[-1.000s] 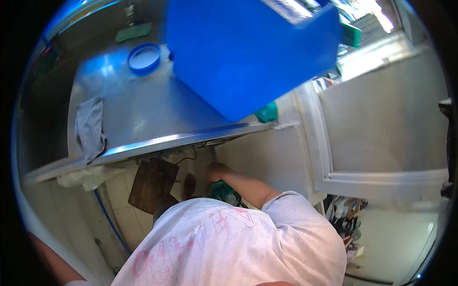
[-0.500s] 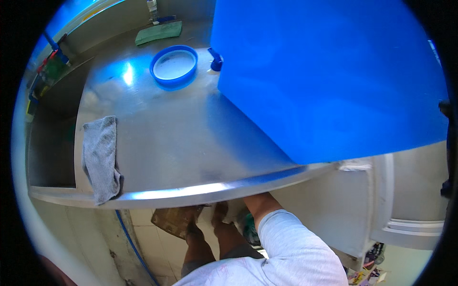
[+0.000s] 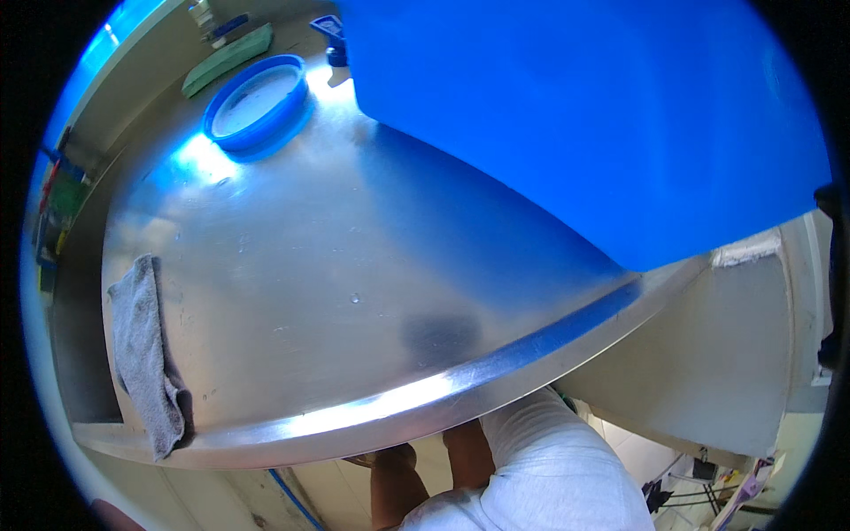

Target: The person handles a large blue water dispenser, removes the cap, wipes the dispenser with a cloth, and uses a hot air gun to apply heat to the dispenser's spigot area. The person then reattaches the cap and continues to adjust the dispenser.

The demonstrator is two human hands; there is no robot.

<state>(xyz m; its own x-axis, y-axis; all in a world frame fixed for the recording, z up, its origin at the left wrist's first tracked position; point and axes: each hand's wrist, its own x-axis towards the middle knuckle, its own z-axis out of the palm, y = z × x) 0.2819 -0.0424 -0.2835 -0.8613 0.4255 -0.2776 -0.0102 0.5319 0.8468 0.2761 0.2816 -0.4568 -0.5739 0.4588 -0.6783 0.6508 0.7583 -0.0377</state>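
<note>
Neither of my hands shows. My right arm, in a white sleeve (image 3: 558, 456), reaches under the front edge of the steel counter (image 3: 292, 292), which hides the forearm and hand. What that hand holds or touches is out of sight. A grey cloth (image 3: 146, 354) lies over the counter's front left, beside the sink. Toward the back stands a round blue-rimmed dish (image 3: 297, 75) with a whitish inside. A large blue box-shaped object (image 3: 575, 115) fills the upper right, and a bottle with a blue pump top (image 3: 335, 53) shows at its left corner.
A dark sink (image 3: 80, 354) opens at the left. Behind the dish lies a green folded cloth or pad (image 3: 228, 60), with a small bottle (image 3: 202, 16) at the back wall. Below the counter are a pale panel (image 3: 699, 363), a blue hose (image 3: 292, 500) and my legs (image 3: 396, 487).
My view has turned and come nearer the counter. My right arm is further under the edge; the bare forearm that showed before is now hidden. The things on the counter appear to lie as before.
</note>
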